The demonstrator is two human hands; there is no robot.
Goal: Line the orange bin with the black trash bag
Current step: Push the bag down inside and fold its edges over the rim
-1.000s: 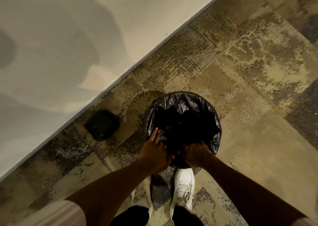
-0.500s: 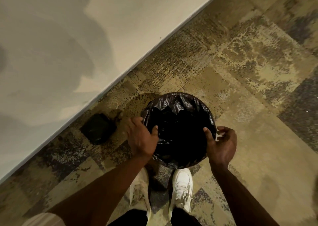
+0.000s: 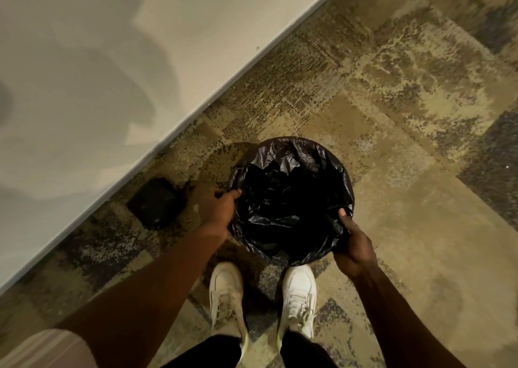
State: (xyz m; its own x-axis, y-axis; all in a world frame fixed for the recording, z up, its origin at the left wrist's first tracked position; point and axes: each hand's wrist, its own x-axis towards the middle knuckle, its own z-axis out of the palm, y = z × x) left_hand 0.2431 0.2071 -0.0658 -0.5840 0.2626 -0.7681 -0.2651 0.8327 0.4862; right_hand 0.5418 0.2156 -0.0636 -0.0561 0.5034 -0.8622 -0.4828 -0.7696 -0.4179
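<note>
The wall (image 3: 112, 59) runs diagonally behind the bin. The patterned carpet (image 3: 406, 115) carries the bin, which stands directly ahead of your white shoes (image 3: 298, 297). The black trash bag (image 3: 291, 207) covers the bin's rim all round (no orange shows). Your left hand (image 3: 217, 209) pinches the bag's left edge with curled fingers. Your right hand (image 3: 354, 245) grips its right edge, thumb on top. A black folded object (image 3: 157, 202) lies left of the bin, by the wall.

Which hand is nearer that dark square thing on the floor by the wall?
Left. The left hand grips the trash bag edge on the side facing the dark square object, just beside it. The right hand holds the bag's opposite edge, across the opening.
</note>
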